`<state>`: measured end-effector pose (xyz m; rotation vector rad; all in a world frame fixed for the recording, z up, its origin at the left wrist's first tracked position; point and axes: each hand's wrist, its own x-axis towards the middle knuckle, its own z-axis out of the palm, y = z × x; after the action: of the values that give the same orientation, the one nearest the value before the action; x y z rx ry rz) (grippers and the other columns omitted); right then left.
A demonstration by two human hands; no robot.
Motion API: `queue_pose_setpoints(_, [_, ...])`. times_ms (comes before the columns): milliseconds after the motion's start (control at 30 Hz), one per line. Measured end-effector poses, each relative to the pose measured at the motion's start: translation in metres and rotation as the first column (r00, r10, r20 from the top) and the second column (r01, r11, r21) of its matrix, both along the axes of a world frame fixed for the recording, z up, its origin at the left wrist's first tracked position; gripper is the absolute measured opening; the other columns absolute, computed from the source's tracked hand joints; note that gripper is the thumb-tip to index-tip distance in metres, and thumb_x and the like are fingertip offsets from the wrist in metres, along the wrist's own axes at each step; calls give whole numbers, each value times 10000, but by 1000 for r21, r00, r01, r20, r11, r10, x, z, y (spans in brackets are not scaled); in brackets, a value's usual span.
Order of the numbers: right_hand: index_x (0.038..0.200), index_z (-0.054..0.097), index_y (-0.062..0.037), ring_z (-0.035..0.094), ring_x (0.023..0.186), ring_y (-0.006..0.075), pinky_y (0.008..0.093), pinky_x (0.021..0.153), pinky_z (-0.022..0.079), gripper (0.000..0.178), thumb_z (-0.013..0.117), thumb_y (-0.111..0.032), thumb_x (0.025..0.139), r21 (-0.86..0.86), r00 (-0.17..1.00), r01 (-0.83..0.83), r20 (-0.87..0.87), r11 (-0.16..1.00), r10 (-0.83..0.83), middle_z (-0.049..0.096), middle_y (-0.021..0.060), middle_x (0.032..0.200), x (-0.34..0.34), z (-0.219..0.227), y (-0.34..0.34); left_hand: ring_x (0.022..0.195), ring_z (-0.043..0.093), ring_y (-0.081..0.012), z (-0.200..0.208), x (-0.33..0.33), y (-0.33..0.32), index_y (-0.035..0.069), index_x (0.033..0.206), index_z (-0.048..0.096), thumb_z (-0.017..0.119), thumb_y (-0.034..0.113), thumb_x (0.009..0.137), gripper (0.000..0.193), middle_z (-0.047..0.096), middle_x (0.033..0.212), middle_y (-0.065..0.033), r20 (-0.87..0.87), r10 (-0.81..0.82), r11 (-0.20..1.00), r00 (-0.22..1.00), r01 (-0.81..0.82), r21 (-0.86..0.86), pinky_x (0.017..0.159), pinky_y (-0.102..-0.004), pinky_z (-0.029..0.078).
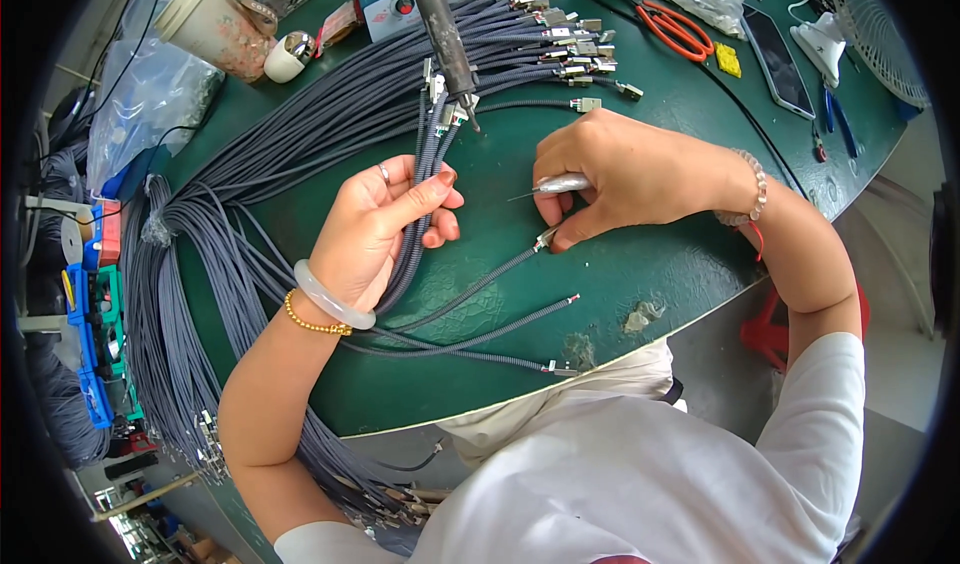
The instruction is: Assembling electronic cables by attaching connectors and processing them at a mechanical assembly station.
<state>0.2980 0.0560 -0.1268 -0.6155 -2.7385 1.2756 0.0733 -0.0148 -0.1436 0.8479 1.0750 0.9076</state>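
Note:
My left hand point(385, 219) is closed around several dark grey ribbed cables point(415, 234). Their small metal connectors point(440, 114) stick up above the fingers, close beside the tip of a soldering iron point(450, 49) that slants down from the top. Right of it, my right hand point(610, 169) is closed on a silver tool with a thin pointed tip point(565, 183). Thumb and fingers of that hand are also at the metal plug point(545, 239) of a single cable point(480, 282). Two more cable ends lie below, one with bare wire tips point(572, 298), one with a metal plug point(560, 369).
A large bundle of grey cables point(300, 104) crosses the green table point(640, 274) and hangs over its left side. Behind stands a blue control box point(420, 4). Orange-handled scissors point(675, 31), a phone point(778, 61), blue pliers point(840, 124) and a fan point(880, 29) are at the far right.

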Motion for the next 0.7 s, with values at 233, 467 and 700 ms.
queue_pose_setpoints(233, [852, 540, 39, 557, 577, 188, 289, 529, 448, 168, 560, -128, 844, -734, 819, 160, -275, 660, -504, 578, 122, 656, 42, 43, -49, 613, 529, -104, -9, 13, 7, -10, 937, 510, 578, 115, 825, 181, 572, 803, -81, 18, -4, 1000, 1000, 4, 29, 531, -202, 371])
queue_pose_setpoints(467, [936, 413, 47, 588, 784, 278, 320, 670, 488, 282, 528, -201, 867, -671, 484, -742, -542, 7, -687, 557, 254, 874, 62, 45, -130, 580, 492, -86, -9, 46, 10, 0, 935, 506, 569, 130, 834, 176, 540, 784, -62, -87, 21, 998, 996, -17, 52, 502, -191, 349])
queue_pose_setpoints(700, [932, 430, 44, 592, 785, 287, 331, 665, 484, 296, 546, -218, 856, -545, 380, -838, -550, -25, -744, 563, 255, 867, 53, 45, -169, 568, 467, -67, -3, 47, 2, 26, 955, 513, 548, 121, 844, 150, 519, 779, -32, -141, 40, 998, 989, -33, 55, 481, -168, 331])
